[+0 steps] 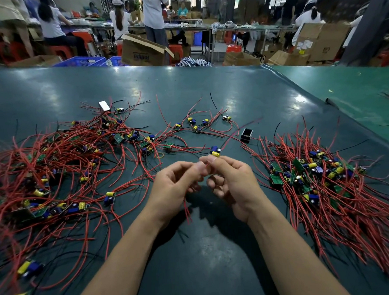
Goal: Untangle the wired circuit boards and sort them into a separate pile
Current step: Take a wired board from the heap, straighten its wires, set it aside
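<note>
While the dark green tabletop (209,91) spreads out under everything, the biggest mass on it is the tangled heap of wired circuit boards (64,165), lying well to the left of the grip and reaching toward the person on that side. The sorted pile (327,178), smaller and with its red wires lying more nearly parallel, sits well to the right of the grip. Beyond the grip, farther across the tabletop, a loose cluster of boards (195,125) lies apart from both heaps, and a small black box (246,135) stands just beyond and to the right.

The two hands meet above the bare strip between the heaps. The right hand (230,183) has thumb and forefinger closed tight, pinching one small circuit board (215,152) with a yellow and a blue component on top; its other fingers curl loosely underneath. The left hand (175,187) is curled too, fingertips brought against the right hand's, pinching the board's red wires (186,205), which hang down below the palm. One thin wire runs from the board away to the right.
</note>
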{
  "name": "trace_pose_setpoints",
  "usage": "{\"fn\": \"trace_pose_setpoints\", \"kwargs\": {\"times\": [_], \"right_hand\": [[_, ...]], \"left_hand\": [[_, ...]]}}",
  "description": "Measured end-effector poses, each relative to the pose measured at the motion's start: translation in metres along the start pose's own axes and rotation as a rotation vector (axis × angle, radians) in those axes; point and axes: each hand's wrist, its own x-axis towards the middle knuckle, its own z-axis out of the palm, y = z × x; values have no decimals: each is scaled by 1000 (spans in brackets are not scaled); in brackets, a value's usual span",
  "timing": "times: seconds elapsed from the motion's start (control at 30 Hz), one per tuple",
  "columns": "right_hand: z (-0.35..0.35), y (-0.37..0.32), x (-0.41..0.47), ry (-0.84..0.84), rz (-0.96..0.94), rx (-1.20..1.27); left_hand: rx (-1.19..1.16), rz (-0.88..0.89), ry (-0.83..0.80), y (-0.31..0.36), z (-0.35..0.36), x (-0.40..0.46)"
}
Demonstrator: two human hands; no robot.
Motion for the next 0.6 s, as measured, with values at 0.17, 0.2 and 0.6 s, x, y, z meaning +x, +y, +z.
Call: {"fn": "trace_pose_setpoints", "kwargs": {"times": [0.17,0.2,0.6], "right_hand": [[-6,-3,3,78,-48,25],[-8,-3,3,83,-61,8],[-17,-19,4,564,-422,192]], "left_hand": [[30,-31,-10,-3,-1,-3],[13,-34,-4,-3,-1,-3],[-39,-23,95,-2,-6,3]]}}
